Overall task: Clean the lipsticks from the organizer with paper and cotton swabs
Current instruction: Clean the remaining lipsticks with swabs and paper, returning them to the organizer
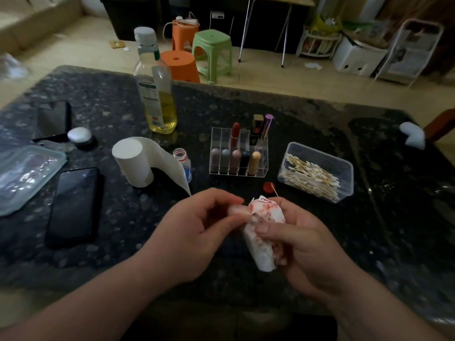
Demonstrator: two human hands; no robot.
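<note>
View from the head, looking down at a dark speckled bench [118, 225]. The two hands meet low in the middle. The left hand [197, 232] pinches a pale lipstick [235, 209] between thumb and curled fingers. The right hand [302, 244] clamps a wad of paper [261, 232], smeared red, against the lipstick's end.

The step in hand looks like wiping this one lipstick with the paper. The next move probably calls for turning the lipstick against a clean patch of the paper, or fetching a fresh cotton swab for the narrow edges.

Behind the hands stands the clear organizer [237, 153], holding more lipsticks in two rows. To its right is a clear tub of cotton swabs [317, 171]. To its left is a paper roll [134, 162] with a loose tail.

Most of the held lipstick is covered by fingers and paper, so it is unclear whether it is a cap or a whole tube. A used swab [274, 191] pokes up past the right hand beside a red cap [268, 187]; I cannot tell if it is held or lying on the bench. The frame edges are blurred.
</note>
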